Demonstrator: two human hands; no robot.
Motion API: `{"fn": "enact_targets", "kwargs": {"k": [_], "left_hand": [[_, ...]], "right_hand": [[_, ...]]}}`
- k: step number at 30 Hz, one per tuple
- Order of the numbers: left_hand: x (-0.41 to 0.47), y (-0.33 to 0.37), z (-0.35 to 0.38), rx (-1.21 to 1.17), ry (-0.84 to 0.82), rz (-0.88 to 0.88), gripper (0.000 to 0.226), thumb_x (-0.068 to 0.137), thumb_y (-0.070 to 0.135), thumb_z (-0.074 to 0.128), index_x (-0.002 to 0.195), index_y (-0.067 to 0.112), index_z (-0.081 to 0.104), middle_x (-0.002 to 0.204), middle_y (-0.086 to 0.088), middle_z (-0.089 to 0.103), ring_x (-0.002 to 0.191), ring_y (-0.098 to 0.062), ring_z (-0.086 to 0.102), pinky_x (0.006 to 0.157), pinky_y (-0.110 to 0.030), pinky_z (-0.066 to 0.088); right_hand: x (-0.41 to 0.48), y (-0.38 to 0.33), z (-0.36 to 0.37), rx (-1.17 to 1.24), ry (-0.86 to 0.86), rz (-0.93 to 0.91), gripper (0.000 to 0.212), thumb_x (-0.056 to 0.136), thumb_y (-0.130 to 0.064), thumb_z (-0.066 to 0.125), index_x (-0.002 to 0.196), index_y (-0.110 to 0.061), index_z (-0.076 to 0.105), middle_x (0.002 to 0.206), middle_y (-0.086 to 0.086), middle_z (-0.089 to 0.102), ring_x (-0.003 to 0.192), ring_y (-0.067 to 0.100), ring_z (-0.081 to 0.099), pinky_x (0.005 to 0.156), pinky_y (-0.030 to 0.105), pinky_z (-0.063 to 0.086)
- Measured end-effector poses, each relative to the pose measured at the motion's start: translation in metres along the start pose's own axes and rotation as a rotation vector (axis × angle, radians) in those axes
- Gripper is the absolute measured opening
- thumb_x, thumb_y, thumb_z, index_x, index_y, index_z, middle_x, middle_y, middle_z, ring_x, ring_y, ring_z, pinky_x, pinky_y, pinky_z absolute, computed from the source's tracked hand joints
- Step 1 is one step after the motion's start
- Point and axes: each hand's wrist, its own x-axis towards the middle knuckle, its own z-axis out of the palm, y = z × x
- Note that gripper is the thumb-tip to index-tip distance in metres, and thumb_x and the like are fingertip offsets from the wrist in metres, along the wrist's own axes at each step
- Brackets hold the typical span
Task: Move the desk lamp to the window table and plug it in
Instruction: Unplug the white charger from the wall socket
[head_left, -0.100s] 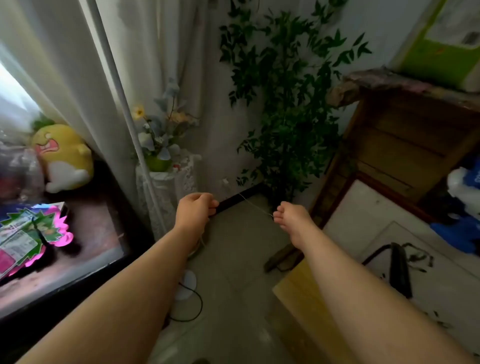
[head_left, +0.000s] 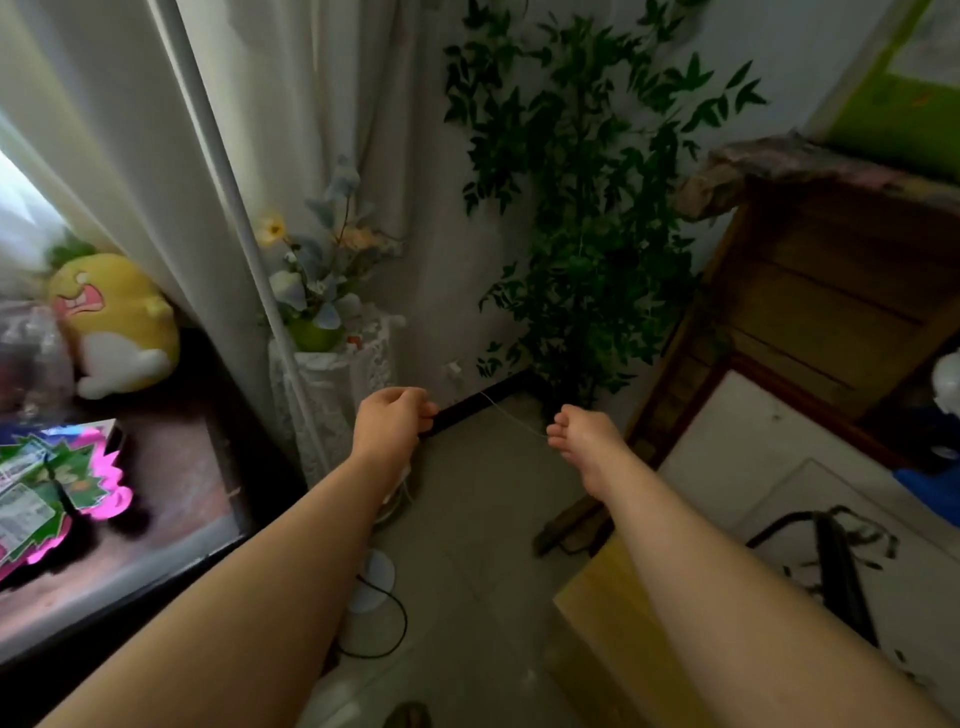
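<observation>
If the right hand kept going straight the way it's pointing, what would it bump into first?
Probably the leafy green plant in the corner, beyond the right hand; depth is hard to judge, so the wall's dark baseboard might come first.

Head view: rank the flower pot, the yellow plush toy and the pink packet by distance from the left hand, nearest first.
1. Flower pot, just up-left of the left hand, on the lace-covered stand.
2. Yellow plush toy, farther left, by the curtain.
3. Pink packet, farthest left, on the window table.

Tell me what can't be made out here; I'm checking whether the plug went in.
- Wall socket, head view: too small and dim to show a plug.
- Thin white cord: its ends vanish into the left hand and right hand.
- Desk lamp: not identifiable.
</observation>
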Motion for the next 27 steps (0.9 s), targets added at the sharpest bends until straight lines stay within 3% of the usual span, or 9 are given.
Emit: {"fn": "enact_targets", "kwargs": {"k": [5,8,12,14,17,19,22,25,27], "left_hand": [[0.082,0.003,0.012,-0.005,-0.004,-0.066,0.024,0.092,0.019,0.049,0.106,0.010,0.064,0.092,-0.005,0.070,0.084,-0.018,0.062,0.066,-0.027,0.045],[0.134,0.005,0.019,0.014,-0.023,-0.090,0.024,0.092,0.019,0.048,0.106,0.009,0.064,0.087,-0.003,0.069,0.083,-0.018,0.062,0.067,-0.027,0.046],[0.196,0.006,0.032,0.022,-0.030,-0.118,0.026,0.094,0.018,0.047,0.110,0.007,0.063,0.090,-0.005,0.068,0.078,-0.017,0.060,0.060,-0.024,0.042],[0.224,0.002,0.039,0.018,-0.021,-0.137,0.023,0.094,0.018,0.047,0.108,0.008,0.063,0.089,-0.005,0.068,0.078,-0.017,0.059,0.060,-0.023,0.042],[0.264,-0.011,0.053,0.005,0.001,-0.168,0.017,0.093,0.018,0.048,0.092,0.013,0.064,0.086,-0.004,0.068,0.080,-0.018,0.060,0.061,-0.023,0.043],[0.286,-0.018,0.061,0.004,0.012,-0.185,0.017,0.093,0.017,0.048,0.085,0.016,0.063,0.085,-0.004,0.067,0.077,-0.017,0.060,0.061,-0.023,0.043],[0.323,-0.033,0.073,-0.015,0.022,-0.201,0.014,0.093,0.017,0.049,0.090,0.014,0.062,0.081,-0.002,0.066,0.077,-0.016,0.060,0.062,-0.024,0.044],[0.357,-0.052,0.085,0.010,0.054,-0.218,0.019,0.090,0.015,0.051,0.076,0.020,0.063,0.082,-0.004,0.066,0.086,-0.026,0.063,0.065,-0.027,0.046],[0.378,-0.067,0.093,0.021,0.078,-0.238,0.023,0.090,0.016,0.050,0.072,0.022,0.063,0.080,-0.005,0.066,0.088,-0.028,0.062,0.067,-0.029,0.044]], "right_hand": [[0.074,-0.025,0.038,0.012,0.016,0.043,0.036,0.101,-0.029,0.038,0.116,-0.004,0.060,0.119,0.014,0.064,0.116,0.029,0.058,0.107,0.040,0.043],[0.116,-0.040,0.060,0.015,0.013,0.083,0.034,0.101,-0.029,0.039,0.106,-0.007,0.063,0.123,0.017,0.063,0.111,0.029,0.060,0.096,0.035,0.043],[0.169,-0.061,0.085,-0.011,-0.007,0.093,0.039,0.100,-0.025,0.040,0.118,0.004,0.060,0.119,0.019,0.064,0.103,0.030,0.060,0.081,0.033,0.043],[0.198,-0.065,0.097,-0.050,-0.011,0.101,0.038,0.099,-0.022,0.041,0.119,0.005,0.059,0.124,0.022,0.063,0.108,0.034,0.060,0.089,0.041,0.047],[0.242,-0.070,0.112,-0.100,-0.017,0.113,0.038,0.099,-0.022,0.040,0.118,0.003,0.061,0.126,0.021,0.063,0.118,0.035,0.058,0.102,0.043,0.042],[0.267,-0.073,0.120,-0.113,-0.037,0.121,0.039,0.099,-0.024,0.039,0.120,0.001,0.060,0.126,0.020,0.063,0.119,0.034,0.057,0.100,0.041,0.043],[0.312,-0.071,0.133,-0.156,-0.086,0.117,0.038,0.101,-0.030,0.038,0.120,-0.005,0.060,0.119,0.013,0.063,0.108,0.028,0.059,0.087,0.034,0.043],[0.361,-0.064,0.145,-0.194,-0.134,0.103,0.030,0.100,-0.027,0.040,0.098,-0.008,0.063,0.100,0.011,0.063,0.086,0.023,0.058,0.076,0.029,0.045],[0.392,-0.056,0.151,-0.260,-0.159,0.089,0.037,0.100,-0.026,0.040,0.114,0.000,0.062,0.110,0.016,0.062,0.093,0.025,0.056,0.081,0.032,0.045]]}}
